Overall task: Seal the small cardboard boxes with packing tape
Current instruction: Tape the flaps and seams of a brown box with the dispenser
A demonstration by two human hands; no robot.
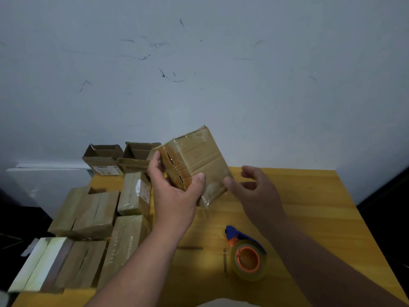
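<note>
Left hand point(174, 191) grips a small brown corrugated cardboard box point(199, 160) tilted above the yellow wood-grain table point(309, 207), thumb on its near face, fingers curled round the glossy taped end. Right hand point(254, 189) is just beside the box's lower right corner, fingers loosely curled, holding nothing; contact unclear. Clear tape roll on a blue-and-orange dispenser point(246, 255) lies on the table near the right forearm; sealed boxes point(95, 213) and two open-flapped boxes point(119, 156) sit left.

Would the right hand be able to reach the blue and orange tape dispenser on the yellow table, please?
Probably yes. The right hand holds nothing, hovering beside the taped cardboard box, and the blue and orange tape dispenser lies uncovered on the yellow table just below that forearm.
</note>
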